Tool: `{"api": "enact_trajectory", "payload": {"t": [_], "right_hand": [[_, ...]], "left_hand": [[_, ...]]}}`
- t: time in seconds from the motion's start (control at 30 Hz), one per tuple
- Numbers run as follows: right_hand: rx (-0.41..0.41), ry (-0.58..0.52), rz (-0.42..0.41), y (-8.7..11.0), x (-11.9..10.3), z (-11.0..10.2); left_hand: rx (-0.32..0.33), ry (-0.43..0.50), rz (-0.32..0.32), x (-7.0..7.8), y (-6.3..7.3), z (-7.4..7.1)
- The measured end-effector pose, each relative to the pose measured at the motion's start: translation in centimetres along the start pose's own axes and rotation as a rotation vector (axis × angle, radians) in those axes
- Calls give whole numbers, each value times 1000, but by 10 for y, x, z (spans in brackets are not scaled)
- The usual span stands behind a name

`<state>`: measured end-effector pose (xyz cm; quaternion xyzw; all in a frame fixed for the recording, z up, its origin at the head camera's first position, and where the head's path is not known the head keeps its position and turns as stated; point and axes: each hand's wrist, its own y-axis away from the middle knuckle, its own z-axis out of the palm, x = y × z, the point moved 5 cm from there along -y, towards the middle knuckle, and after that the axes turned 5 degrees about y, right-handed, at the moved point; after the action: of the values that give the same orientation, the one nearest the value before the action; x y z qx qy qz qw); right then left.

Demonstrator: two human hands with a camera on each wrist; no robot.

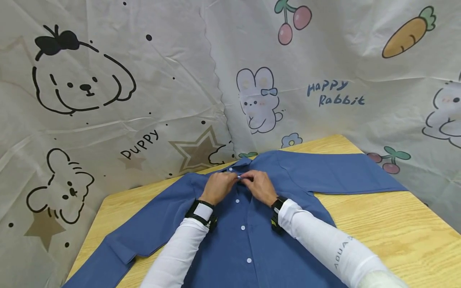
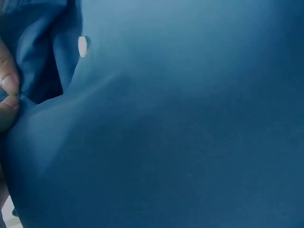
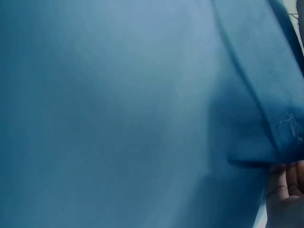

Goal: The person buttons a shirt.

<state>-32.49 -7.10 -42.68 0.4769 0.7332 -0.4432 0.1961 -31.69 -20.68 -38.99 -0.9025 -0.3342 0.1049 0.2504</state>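
Fingers (image 1: 231,181) pinch a smooth blue shirt (image 1: 268,244) near round white buttons (image 1: 243,228).

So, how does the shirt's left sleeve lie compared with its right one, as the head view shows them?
The left sleeve slants down toward the near left, while the right sleeve stretches almost straight sideways. The left sleeve has a bent, creased stretch lower down; the right sleeve lies flatter. The left sleeve runs out of the picture's bottom; the right sleeve reaches the table's right edge. Both are blue.
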Motion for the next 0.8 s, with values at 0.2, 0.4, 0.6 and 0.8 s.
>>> {"api": "enact_trajectory", "payload": {"t": [0.2, 0.4, 0.6, 0.8], "right_hand": [[-6, -4, 57, 4, -5, 1], [-39, 85, -34, 5, -14, 4], [-140, 105, -100, 2, -15, 4], [-212, -6, -13, 0, -7, -5]], "left_hand": [[73, 15, -5, 2, 1, 2], [184, -78, 16, 3, 4, 2], [190, -176, -71, -2, 6, -2], [106, -166, -108, -3, 5, -4]]}}
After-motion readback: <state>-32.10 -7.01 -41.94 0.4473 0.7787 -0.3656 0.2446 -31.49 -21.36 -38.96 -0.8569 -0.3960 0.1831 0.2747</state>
